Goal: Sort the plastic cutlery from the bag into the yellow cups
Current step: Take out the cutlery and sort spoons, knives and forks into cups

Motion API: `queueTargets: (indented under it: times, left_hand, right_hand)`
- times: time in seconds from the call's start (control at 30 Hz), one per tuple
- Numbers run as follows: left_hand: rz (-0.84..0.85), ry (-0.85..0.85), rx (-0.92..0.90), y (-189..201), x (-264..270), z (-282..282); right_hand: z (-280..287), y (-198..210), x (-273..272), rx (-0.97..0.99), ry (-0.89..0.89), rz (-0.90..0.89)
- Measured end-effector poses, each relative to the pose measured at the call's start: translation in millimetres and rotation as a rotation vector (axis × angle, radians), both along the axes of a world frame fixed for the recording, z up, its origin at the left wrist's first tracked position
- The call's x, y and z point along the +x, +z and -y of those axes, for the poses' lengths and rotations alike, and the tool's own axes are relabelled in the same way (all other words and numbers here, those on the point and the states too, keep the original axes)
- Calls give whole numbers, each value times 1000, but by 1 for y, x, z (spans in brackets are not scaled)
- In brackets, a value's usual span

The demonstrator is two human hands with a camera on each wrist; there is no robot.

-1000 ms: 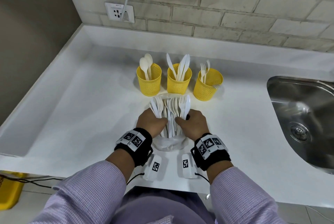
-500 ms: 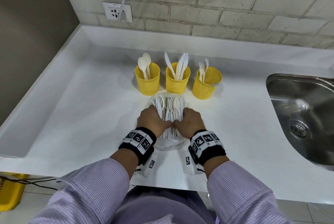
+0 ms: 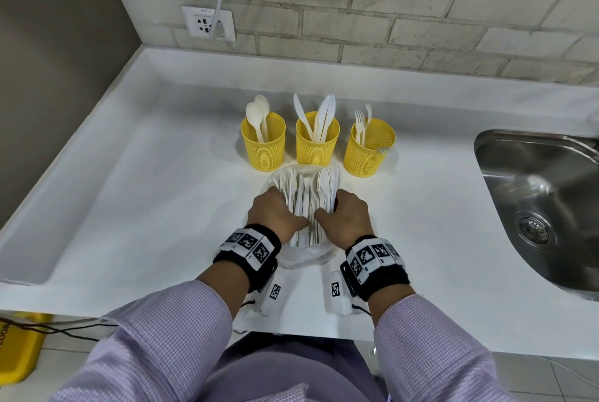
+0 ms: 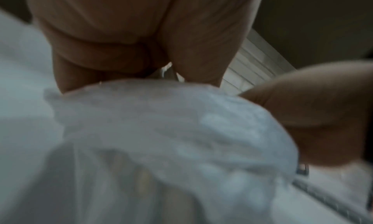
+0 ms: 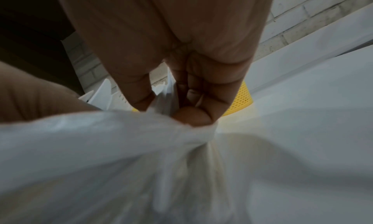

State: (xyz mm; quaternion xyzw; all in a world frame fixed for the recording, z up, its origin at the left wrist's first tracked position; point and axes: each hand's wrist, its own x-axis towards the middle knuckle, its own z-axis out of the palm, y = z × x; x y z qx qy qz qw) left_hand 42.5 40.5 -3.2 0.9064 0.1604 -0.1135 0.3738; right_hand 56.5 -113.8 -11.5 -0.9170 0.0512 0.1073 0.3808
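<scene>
Three yellow mesh cups stand in a row on the white counter: the left cup (image 3: 263, 145) holds spoons, the middle cup (image 3: 317, 141) holds knives, the right cup (image 3: 369, 150) holds forks. Just in front of them lies a thin clear plastic bag (image 3: 304, 255) full of white cutlery (image 3: 308, 197). My left hand (image 3: 275, 217) grips the bag's left side and my right hand (image 3: 345, 217) grips its right side, fingers curled into the plastic. In the right wrist view the fingertips (image 5: 189, 117) pinch bunched bag plastic (image 5: 121, 147). The left wrist view shows blurred bag film (image 4: 161, 131) under my palm.
A steel sink (image 3: 544, 207) is set into the counter at the right. A brick wall with a socket (image 3: 207, 24) and a white cable runs behind. The raised counter edge (image 3: 81, 158) borders the left side. A yellow item (image 3: 16, 349) lies on the floor below.
The head view has dipped and shifted a little. Both hands stay on the bag's two sides, and the cutlery bundle now lies a bit lower and flatter in front of the cups.
</scene>
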Motion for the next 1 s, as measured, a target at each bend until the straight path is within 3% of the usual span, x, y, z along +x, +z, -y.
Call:
queueTargets:
  times: [0.2,0.33,0.6,0.83,1.0]
  left_hand:
    - [67,61,-412,-2,-9,-9]
    - [42,23,-547,1,-11,-10]
    - [8,-33,-611,-6,-8,-9]
    - [65,-185,-699,4,-8,-4]
    - [125,-147,-754,3,-9,0]
  right_hand:
    - [5,5,-2,60,3,21]
    - [3,12,-3,92,43,-14]
    - [-2,17,-2,180,82,-68]
    - [-6,34,-2,174,149,-89]
    - [-8,38,-2,167,173,-122]
